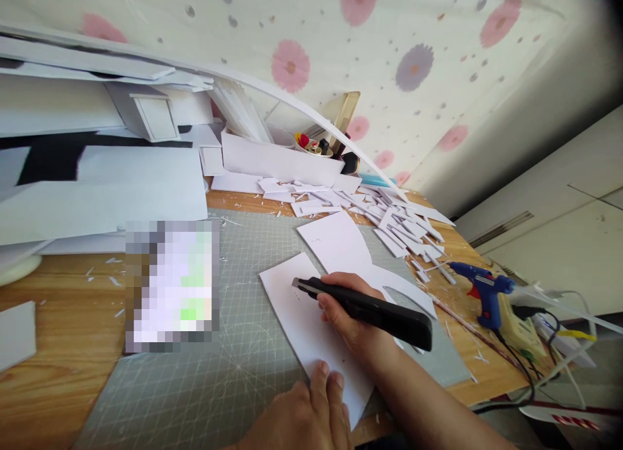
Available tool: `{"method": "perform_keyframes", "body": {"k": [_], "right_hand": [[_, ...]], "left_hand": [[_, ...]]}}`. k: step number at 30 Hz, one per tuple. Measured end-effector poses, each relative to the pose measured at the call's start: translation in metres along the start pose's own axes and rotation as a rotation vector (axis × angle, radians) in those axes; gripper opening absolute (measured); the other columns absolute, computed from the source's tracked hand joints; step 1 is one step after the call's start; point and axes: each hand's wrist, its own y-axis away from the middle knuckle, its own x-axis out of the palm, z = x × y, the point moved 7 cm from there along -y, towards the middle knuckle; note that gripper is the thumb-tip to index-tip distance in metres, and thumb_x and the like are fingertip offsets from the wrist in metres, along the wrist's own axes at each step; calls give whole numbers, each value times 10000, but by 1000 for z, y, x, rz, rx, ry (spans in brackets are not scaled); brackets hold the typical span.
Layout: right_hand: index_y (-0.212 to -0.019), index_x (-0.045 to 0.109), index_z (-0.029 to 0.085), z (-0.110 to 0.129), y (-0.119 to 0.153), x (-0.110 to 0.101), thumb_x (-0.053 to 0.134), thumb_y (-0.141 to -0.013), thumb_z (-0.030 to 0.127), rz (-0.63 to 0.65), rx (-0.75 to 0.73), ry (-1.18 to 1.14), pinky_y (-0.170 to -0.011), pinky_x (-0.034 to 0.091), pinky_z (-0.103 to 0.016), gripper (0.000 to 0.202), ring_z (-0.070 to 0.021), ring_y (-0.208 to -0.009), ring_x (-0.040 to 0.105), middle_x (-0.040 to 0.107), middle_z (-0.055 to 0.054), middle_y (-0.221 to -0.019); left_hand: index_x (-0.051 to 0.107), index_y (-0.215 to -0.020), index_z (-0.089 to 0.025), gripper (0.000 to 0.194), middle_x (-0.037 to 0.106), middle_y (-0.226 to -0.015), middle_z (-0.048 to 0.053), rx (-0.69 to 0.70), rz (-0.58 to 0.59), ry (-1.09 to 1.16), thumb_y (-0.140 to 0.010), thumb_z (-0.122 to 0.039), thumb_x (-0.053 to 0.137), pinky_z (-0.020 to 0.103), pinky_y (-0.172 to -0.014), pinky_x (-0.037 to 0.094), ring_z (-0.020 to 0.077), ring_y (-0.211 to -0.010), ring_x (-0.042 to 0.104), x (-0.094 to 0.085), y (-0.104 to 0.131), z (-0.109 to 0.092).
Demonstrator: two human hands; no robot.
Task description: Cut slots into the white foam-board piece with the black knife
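Holding cutter (pixel 374 310) over board (pixel 316 333)

On the head view, I see my right hand (pixel 348 307) grasping the cutter; my left hand (pixel 304 414) lies unclenched on the board's near end. The board rests on the mat (pixel 238 333).

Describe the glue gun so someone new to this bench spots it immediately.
On the wooden table, find the grey cutting mat. The glue gun is beyond its right side, near the white scraps. Its dark blue body and red trigger set it apart from the cream block and cords beside it.
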Motion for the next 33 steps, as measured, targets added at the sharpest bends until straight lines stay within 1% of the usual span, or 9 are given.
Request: {"method": "perform_keyframes", "body": {"k": [3, 6, 12, 17, 21, 24, 27, 30, 33], "right_hand": [[-895, 704, 269, 7, -1, 1, 757, -729, 328, 12, -59, 89, -641, 535, -262, 185, -159, -682, 687, 737, 11, -775], [-903, 675, 249, 11, -2, 3, 760, -731, 322, 72, -98, 163, -639, 531, -244, 206, -141, -658, 674, 741, 12, -795], [-1025, 662, 237, 24, 1, 8, 665, -832, 287, 194, -256, 259, -741, 562, -229, 199, -142, -790, 713, 758, -6, -903], [-1000, 667, 221, 27, 4, 5, 663, -820, 264, 149, -309, 283, -657, 570, -207, 185, -127, -681, 707, 758, -2, -827], [-1014, 663, 224, 26, 8, 5, 667, -813, 264, 140, -344, 282, -640, 572, -208, 205, -126, -659, 704, 757, 1, -813], [-1022, 661, 227, 24, 9, 4, 667, -814, 264, 147, -336, 281, -601, 565, -201, 211, -119, -612, 689, 748, 10, -778], [-1033, 660, 218, 25, 11, 3, 670, -815, 259, 151, -352, 287, -599, 562, -196, 222, -118, -617, 690, 748, 3, -780], [-1036, 661, 213, 25, 13, 1, 670, -816, 255, 148, -370, 296, -608, 564, -203, 224, -124, -629, 694, 749, -5, -789], [-1026, 659, 219, 25, 16, -1, 667, -814, 263, 140, -388, 293, -579, 558, -211, 217, -128, -601, 684, 743, -1, -775]], "left_hand": [[653, -1090, -46, 249, 735, -986, 203, 39, 3, -1, -855, -96, 590, 267, -515, 557, 243, -794, 725, -2, -2, 0], [659, -1063, -41, 236, 733, -989, 210, 116, 44, 4, -841, -96, 601, 284, -525, 574, 279, -859, 728, -4, -4, -3], [657, -1072, -31, 277, 712, -1042, 230, 145, 142, -8, -801, -86, 629, 303, -471, 562, 349, -918, 713, -9, -13, -5], [610, -1188, -7, 365, 672, -1113, 289, 69, 226, 20, -838, -113, 608, 348, -569, 576, 359, -971, 696, 0, -5, -4], [611, -1227, -41, 370, 668, -1142, 274, -23, 208, 75, -874, -146, 586, 320, -618, 566, 307, -952, 703, 0, 1, -1], [626, -1203, -46, 345, 667, -1152, 265, 13, 237, 49, -878, -148, 574, 332, -581, 567, 343, -977, 694, -5, -2, -1], [607, -1206, -27, 351, 657, -1162, 275, 83, 337, 14, -883, -159, 566, 357, -532, 571, 394, -987, 683, -9, -9, -1], [573, -1238, -4, 380, 638, -1158, 312, 89, 429, 4, -884, -142, 569, 352, -529, 578, 399, -978, 686, -10, -12, 1], [575, -1250, -22, 385, 629, -1159, 320, 78, 457, 9, -879, -126, 577, 358, -559, 589, 399, -993, 681, -11, -12, 0]]}}
